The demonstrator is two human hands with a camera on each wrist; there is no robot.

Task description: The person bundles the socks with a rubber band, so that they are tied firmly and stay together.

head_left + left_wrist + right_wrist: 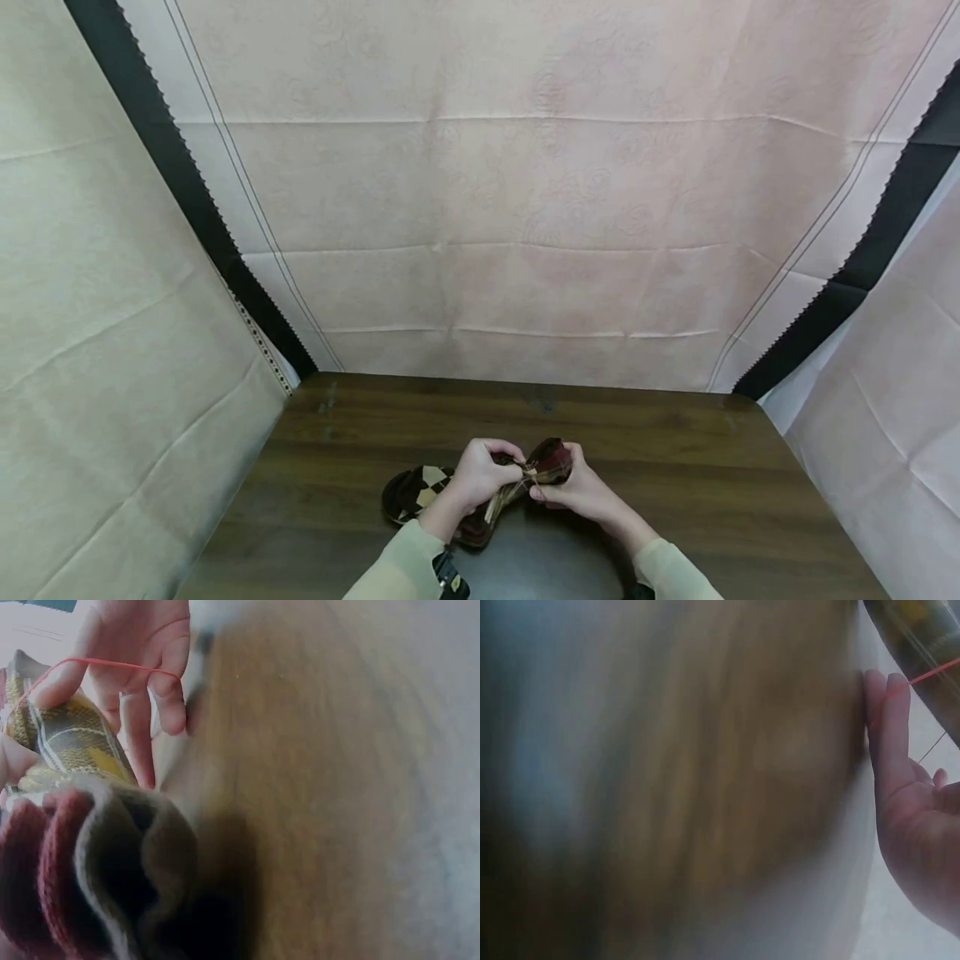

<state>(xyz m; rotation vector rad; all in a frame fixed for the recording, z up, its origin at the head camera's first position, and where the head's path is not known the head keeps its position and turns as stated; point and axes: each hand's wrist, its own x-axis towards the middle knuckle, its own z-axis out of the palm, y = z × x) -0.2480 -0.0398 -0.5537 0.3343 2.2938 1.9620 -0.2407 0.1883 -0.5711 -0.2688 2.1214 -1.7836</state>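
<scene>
In the head view my left hand pinches the gathered middle of a bundle of socks, dark with maroon. My right hand is at the bundle's right end. A red rubber band is stretched across the right hand's thumb and a curled finger in the left wrist view, beside yellow-and-grey plaid knit. Folded maroon and grey cuffs fill the lower left there. The right wrist view shows the band passing over the right hand's upright fingers, close to the plaid sock.
A dark brown and cream checkered piece lies on the wooden table, left of the left hand. Pale fabric walls with black edging stand behind and at both sides. The table's back edge meets the rear wall.
</scene>
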